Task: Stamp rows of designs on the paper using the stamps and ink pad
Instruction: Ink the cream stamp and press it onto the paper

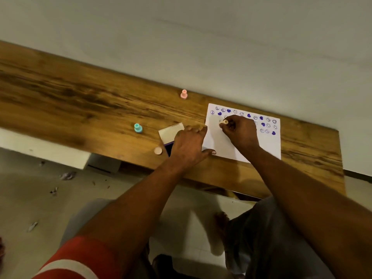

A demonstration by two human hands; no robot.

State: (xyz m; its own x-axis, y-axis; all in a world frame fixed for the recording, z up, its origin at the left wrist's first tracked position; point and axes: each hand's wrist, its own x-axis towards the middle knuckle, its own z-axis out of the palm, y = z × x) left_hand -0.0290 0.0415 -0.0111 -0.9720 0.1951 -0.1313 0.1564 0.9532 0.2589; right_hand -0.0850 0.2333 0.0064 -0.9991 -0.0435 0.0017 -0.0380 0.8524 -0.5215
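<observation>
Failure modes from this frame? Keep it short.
1. The left hand pins only the edge of the paper; the sheet may shift under the press and smear a print.
2. The right hand covers much of the row around the stamp, so spacing could drift or prints overlap.
3. The open ink pad sits under the left wrist; it might pick up ink and mark the sheet.

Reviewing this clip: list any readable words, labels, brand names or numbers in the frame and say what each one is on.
None can be read.
The paper carries only purple stamped designs, hearts and small round marks, no letters or numbers that I can make out.
The ink pad lid looks blank.
The pink stamp, the teal stamp and the stamp in the right hand show no legible marking.
</observation>
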